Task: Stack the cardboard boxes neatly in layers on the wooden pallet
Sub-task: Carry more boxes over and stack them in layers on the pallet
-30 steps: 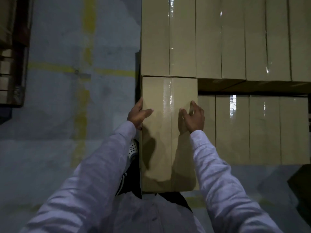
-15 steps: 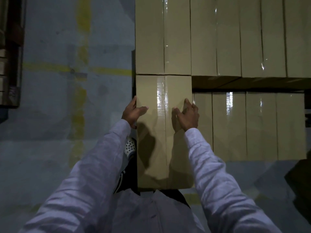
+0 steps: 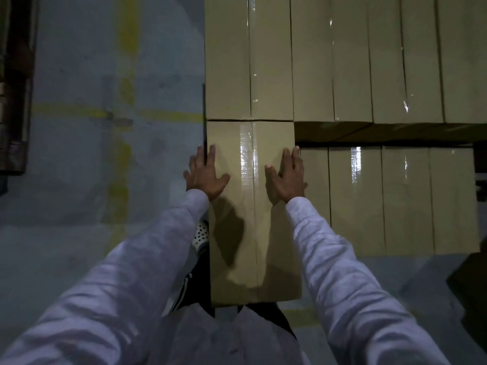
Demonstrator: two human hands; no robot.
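A long tan cardboard box (image 3: 253, 222) sealed with clear tape lies lengthwise in front of me, its far end butted against the upper layer of boxes (image 3: 342, 61). My left hand (image 3: 204, 176) lies flat on the box's left top edge, fingers spread. On its right top edge rests my right hand (image 3: 286, 179), also flat and open. To the right, one layer lower, sits a row of boxes (image 3: 395, 201). The pallet is hidden under the stack.
Grey concrete floor (image 3: 79, 180) with worn yellow lines (image 3: 121, 164) stretches to the left. A dark wooden pallet stack (image 3: 15, 88) stands at the far left edge. A dark object (image 3: 471, 280) sits at the lower right. My shoe (image 3: 201, 233) shows beside the box.
Both hands went from curled at the box's sides to lying flat and spread on its top. The box sits slightly further in against the stack.
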